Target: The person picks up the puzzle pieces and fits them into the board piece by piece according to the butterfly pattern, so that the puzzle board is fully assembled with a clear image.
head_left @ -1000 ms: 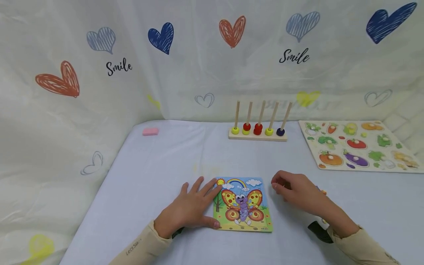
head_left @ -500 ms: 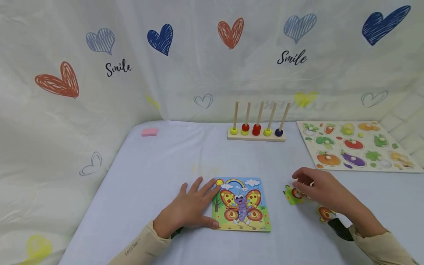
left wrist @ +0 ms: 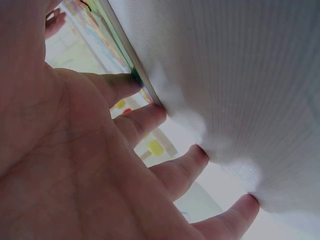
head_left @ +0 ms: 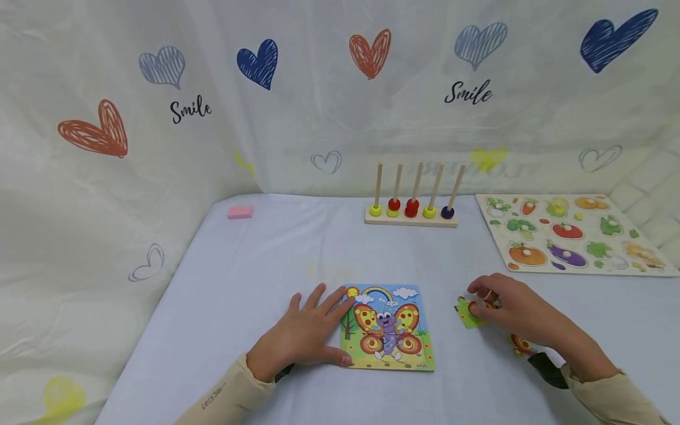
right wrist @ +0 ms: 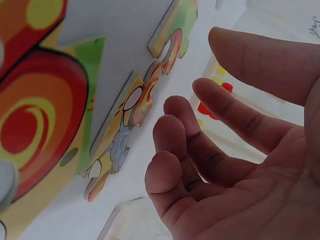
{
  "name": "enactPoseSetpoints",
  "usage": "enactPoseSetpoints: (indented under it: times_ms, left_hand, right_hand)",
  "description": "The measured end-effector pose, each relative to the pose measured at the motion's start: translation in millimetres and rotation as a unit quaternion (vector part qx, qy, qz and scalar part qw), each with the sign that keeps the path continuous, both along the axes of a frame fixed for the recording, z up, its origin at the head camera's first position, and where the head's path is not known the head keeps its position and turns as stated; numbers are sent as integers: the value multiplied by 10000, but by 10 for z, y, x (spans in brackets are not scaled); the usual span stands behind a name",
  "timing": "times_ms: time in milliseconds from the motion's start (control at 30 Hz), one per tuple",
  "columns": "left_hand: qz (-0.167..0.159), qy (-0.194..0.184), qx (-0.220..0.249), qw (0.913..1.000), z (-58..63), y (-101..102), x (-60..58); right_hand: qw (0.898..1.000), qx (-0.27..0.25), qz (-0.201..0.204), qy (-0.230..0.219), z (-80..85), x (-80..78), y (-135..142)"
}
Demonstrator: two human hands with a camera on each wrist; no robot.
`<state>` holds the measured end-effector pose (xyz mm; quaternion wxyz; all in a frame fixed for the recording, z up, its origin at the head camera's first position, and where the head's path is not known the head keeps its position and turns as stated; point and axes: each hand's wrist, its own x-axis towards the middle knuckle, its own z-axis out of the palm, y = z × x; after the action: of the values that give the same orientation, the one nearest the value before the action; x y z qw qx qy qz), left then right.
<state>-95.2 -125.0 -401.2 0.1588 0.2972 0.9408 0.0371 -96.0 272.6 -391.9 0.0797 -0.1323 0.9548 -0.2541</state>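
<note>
A butterfly picture puzzle point(head_left: 388, 348) lies flat on the white cloth. My left hand point(head_left: 305, 337) rests spread along its left side; in the left wrist view the index finger and thumb side touch the board's edge point(left wrist: 125, 45), while other fingertips press the cloth. To the right, my right hand point(head_left: 515, 304) hovers over loose jigsaw pieces, a green one point(head_left: 470, 316) showing beside its fingertips. Another piece point(head_left: 522, 344) lies under the wrist. Seen from the right wrist, the fingers curve loosely with a gap before the pieces point(right wrist: 120, 142); a large patterned piece point(right wrist: 45, 115) is close to the camera.
A wooden bead stacker point(head_left: 411, 220) with several pegs stands at the back. Right of it lies a vegetable peg puzzle board point(head_left: 579, 242). A pink block point(head_left: 240, 212) sits at the back left, before a heart-printed curtain point(head_left: 297, 130).
My right hand has moved right, away from the puzzle, over the loose pieces, then dipped slightly and uncurled a little. The left hand has kept its place on the board.
</note>
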Motion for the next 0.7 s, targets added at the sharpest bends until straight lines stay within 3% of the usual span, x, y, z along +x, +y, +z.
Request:
enactPoseSetpoints:
  times_ms: [400,700]
  left_hand:
    - [26,-49,-26,10000,0,-7,-8]
    - [-1,-53,15,10000,-12,-4,-15]
  right_hand:
    - [9998,-47,168,89,-64,40,81]
    - [9988,104,231,410,-97,61,7]
